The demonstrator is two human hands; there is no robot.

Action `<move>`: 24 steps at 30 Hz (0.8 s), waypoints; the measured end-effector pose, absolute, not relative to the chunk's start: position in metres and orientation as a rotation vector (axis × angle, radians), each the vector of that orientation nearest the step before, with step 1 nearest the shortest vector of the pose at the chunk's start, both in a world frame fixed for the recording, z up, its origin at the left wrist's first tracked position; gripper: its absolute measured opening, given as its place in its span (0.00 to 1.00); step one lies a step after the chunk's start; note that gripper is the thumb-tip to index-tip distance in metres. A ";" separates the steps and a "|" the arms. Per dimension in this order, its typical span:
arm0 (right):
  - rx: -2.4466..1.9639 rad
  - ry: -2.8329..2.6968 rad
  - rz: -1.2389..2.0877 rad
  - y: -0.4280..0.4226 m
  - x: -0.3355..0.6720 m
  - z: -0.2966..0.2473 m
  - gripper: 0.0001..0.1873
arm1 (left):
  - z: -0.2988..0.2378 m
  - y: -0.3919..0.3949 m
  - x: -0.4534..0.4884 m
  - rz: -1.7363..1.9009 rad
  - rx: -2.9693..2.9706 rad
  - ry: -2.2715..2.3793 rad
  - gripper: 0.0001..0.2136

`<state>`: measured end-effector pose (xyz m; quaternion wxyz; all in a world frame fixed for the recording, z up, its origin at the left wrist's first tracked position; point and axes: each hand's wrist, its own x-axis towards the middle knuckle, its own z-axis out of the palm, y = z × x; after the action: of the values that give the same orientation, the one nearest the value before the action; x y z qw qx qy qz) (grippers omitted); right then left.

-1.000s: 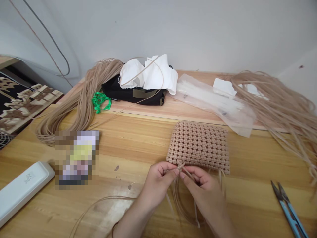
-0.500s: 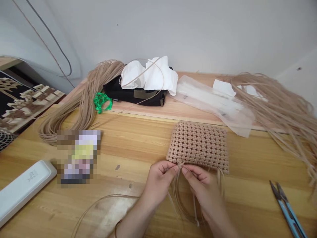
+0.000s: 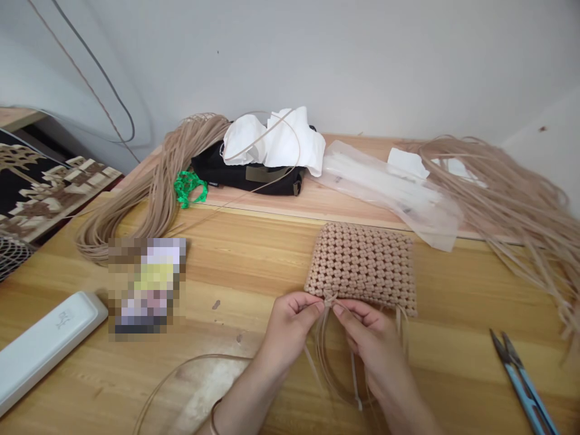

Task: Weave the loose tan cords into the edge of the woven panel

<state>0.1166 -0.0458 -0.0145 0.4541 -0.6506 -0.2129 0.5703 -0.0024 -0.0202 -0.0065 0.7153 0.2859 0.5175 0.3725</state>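
Cord (image 3: 330,299), tan and thin, crosses itself in a small knot at the near edge of the woven panel (image 3: 361,266), towards that panel's left corner, and both hands meet there. The left hand (image 3: 296,326) has thumb and forefinger pinched on the cord from the knot's left; the right hand (image 3: 369,329) pinches from the other side, thumb pressed to forefinger, its remaining fingers curled under. The panel itself rests on the wooden table (image 3: 226,284), with loose strands (image 3: 319,344) trailing from its near edge towards the person. Looking about for writing, I can make out little: well left of the panel, a long white case (image 3: 49,356) carries a grey mark I can't read from here, and beyond the panel to the left, a black bag (image 3: 272,184) wears a small tag (image 3: 213,183) whose pale lettering is too tiny to trust. A rectangular thing (image 3: 156,281) left of the panel is masked by coarse squares. Just behind the panel lies a cloudy plastic bag (image 3: 399,193); blue-handled snips (image 3: 521,380) lie to its right, nearer the person, blades pointing away from them.
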 end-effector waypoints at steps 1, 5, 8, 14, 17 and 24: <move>-1.608 -0.536 1.411 -0.046 0.117 -0.015 0.15 | -0.007 -0.020 -0.002 0.828 0.636 1.148 0.09; -1.610 -0.575 1.421 -0.045 0.117 -0.013 0.15 | -0.008 -0.022 -0.002 0.828 0.650 1.176 0.09; -1.609 -0.549 1.401 -0.045 0.115 -0.009 0.15 | -0.008 -0.022 -0.001 0.817 0.661 1.180 0.10; -1.635 -0.501 1.399 -0.045 0.112 -0.005 0.16 | -0.009 -0.023 -0.001 0.822 0.681 1.189 0.09; -1.643 -0.480 1.408 -0.045 0.111 -0.005 0.15 | -0.009 -0.023 -0.001 0.832 0.674 1.183 0.09; -1.621 -0.485 1.388 -0.046 0.111 -0.006 0.15 | -0.008 -0.022 -0.003 0.835 0.660 1.150 0.08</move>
<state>0.1106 -0.0457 -0.0064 0.4587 -0.6582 -0.1968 0.5636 -0.0026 -0.0220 -0.0079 0.7084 0.2971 0.5180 0.3762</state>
